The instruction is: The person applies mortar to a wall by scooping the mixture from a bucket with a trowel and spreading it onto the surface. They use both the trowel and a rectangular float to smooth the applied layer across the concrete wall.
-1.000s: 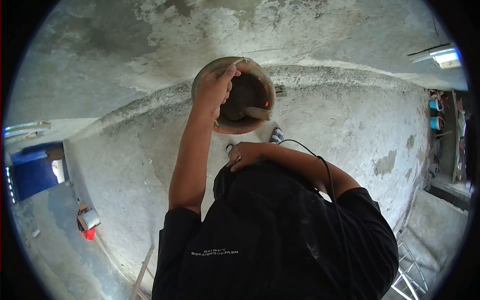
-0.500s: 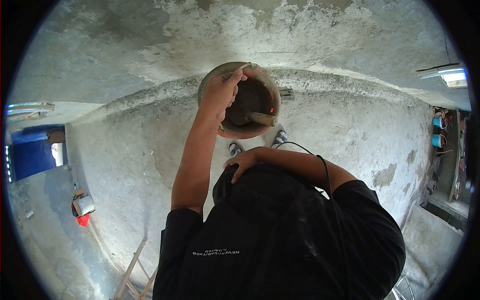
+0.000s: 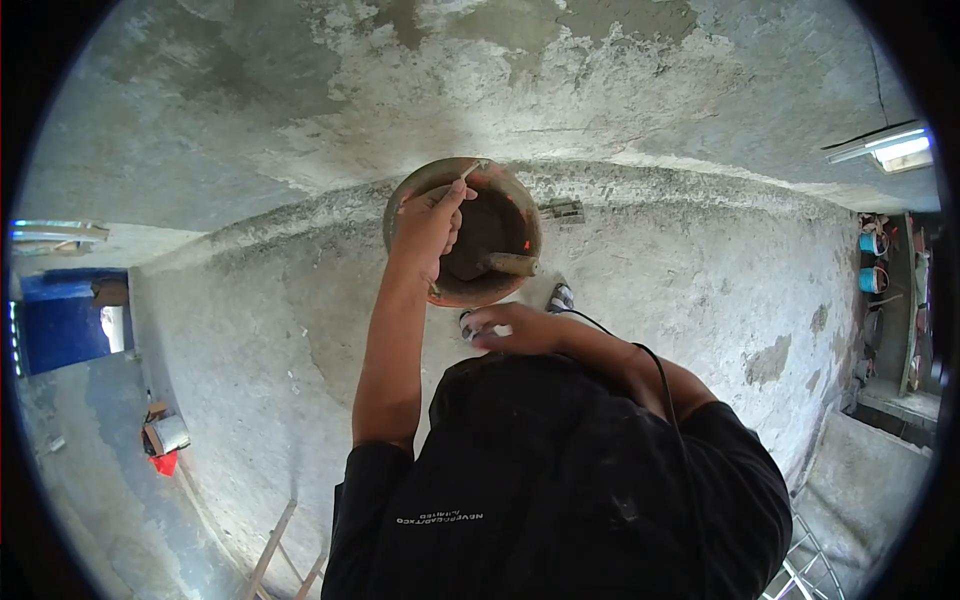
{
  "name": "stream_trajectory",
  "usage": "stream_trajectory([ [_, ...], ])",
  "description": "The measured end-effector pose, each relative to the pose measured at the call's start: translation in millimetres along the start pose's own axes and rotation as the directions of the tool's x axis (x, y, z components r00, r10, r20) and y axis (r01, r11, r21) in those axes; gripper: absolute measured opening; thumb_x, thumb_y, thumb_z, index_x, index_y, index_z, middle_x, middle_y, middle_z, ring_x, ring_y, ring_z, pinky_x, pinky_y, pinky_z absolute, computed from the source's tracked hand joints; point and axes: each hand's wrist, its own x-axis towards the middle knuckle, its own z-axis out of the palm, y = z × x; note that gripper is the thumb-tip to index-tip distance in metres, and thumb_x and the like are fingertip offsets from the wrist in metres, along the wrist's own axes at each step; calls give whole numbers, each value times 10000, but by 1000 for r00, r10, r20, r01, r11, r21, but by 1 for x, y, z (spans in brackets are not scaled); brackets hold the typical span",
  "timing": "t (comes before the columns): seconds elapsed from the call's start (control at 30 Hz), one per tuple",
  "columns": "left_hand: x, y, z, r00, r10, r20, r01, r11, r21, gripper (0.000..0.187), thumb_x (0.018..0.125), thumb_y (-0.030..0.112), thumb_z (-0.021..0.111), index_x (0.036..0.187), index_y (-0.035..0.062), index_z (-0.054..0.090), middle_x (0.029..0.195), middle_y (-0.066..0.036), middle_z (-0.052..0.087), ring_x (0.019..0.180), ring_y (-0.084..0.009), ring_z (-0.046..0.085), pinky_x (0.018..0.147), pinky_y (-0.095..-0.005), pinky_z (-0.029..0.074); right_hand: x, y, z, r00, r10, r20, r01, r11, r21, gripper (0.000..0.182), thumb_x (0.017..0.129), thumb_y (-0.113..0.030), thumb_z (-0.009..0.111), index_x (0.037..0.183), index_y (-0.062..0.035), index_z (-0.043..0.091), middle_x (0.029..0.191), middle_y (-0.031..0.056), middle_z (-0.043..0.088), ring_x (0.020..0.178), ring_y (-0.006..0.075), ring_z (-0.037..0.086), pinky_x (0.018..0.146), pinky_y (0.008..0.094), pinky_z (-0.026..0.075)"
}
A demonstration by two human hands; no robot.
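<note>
My left hand [image 3: 430,222] is closed on the thin handle [image 3: 471,171] of a round bucket [image 3: 482,291], gripping it above the left part of the opening. The bucket is stained grey with orange-red patches showing through. Inside sits a dark grey mass, perhaps mortar, partly hidden by my hand. A tool with a worn wooden handle [image 3: 513,264] rests in it, the grip end reaching the near right rim; its other end is out of sight. In front of my torso, my right hand [image 3: 497,328] is slightly blurred, fingers apart and nothing in them.
A rough, patchy plaster wall [image 3: 600,80] rises just beyond the bucket. By its base lies a small grey block [image 3: 562,211]. My shoe [image 3: 561,297] is on the concrete floor. Blue buckets [image 3: 872,280] stand far right, a box [image 3: 165,433] far left, and wooden legs [image 3: 272,545] lower left.
The bucket and my left hand appear lower and slightly left in view. My right hand has lifted off my black shirt and moved a little forward.
</note>
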Motion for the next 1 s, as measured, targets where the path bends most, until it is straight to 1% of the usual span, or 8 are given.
stream_trajectory([
  [0.07, 2, -1, 1, 1000, -5, -13, 5, 1000, 0, 327, 969, 362, 589, 985, 44, 666, 572, 68, 403, 438, -21, 293, 394, -202, 202, -23, -8, -16, 986, -68, -149, 83, 992, 95, 631, 879, -440, 666, 1319, -12, 520, 1213, 152, 619, 1118, 273, 588, 954, 425, 466],
  [0.13, 4, -5, 5, 998, -38, 41, 39, 999, -13, 320, 970, 355, 590, 992, 47, 671, 575, 70, 406, 437, -18, 294, 395, -197, 203, -31, -15, -27, 765, -314, -563, -84, 817, -570, 542, 823, -352, 723, 1221, -15, 577, 1104, 112, 652, 1030, 241, 605, 920, 428, 464],
  [0.27, 6, -5, 11, 996, -56, 69, 55, 998, 19, 310, 968, 350, 594, 1002, 53, 676, 573, 73, 404, 432, -12, 288, 393, -196, 199, 21, -3, -36, 760, -342, -552, -354, 494, -794, 435, 762, -306, 746, 1122, -82, 651, 1018, 86, 672, 1004, 214, 623, 846, 387, 452],
  [0.33, 5, -4, 8, 996, -48, 73, 45, 998, 41, 305, 966, 348, 598, 1014, 59, 681, 572, 76, 402, 428, -6, 282, 391, -194, 196, 44, 14, -38, 851, 75, -520, -509, 361, -781, 306, 794, -273, 695, 1062, -126, 682, 990, 60, 686, 975, 217, 639, 820, 364, 431],
  [0.43, 4, -1, 10, 994, -21, 107, 15, 999, 51, 303, 966, 345, 599, 1019, 59, 681, 568, 79, 396, 426, -2, 278, 389, -193, 194, 56, 17, -51, 876, 293, -382, -473, 369, -800, 191, 851, -230, 621, 987, -132, 712, 953, 49, 710, 936, 227, 667, 820, 375, 422],
  [0.57, 1, -6, 20, 996, -16, 88, 8, 996, 92, 284, 966, 335, 601, 1030, 66, 665, 582, 88, 353, 447, -4, 252, 411, -192, 170, 48, 8, -49, 833, 9, -553, -519, 360, -775, 167, 858, -161, 593, 933, -115, 735, 912, 62, 728, 904, 225, 697, 804, 375, 471],
  [0.87, 14, -24, 43, 996, -25, 88, 21, 999, 39, 295, 967, 346, 597, 1014, 61, 657, 577, 90, 353, 442, -7, 253, 403, -205, 169, 19, -12, -43, 776, 319, -544, -628, 471, -620, 200, 839, -181, 612, 960, -53, 708, 941, 124, 716, 936, 244, 695, 764, 352, 539],
  [1.0, 21, -24, 42, 996, -64, 58, 64, 998, 1, 304, 968, 352, 594, 1034, 60, 647, 572, 87, 345, 437, -12, 254, 403, -206, 168, -44, -30, -4, 675, -276, -684, -185, 834, -519, 326, 849, -178, 658, 1130, -17, 615, 1065, 153, 662, 1013, 279, 620, 873, 390, 499],
])
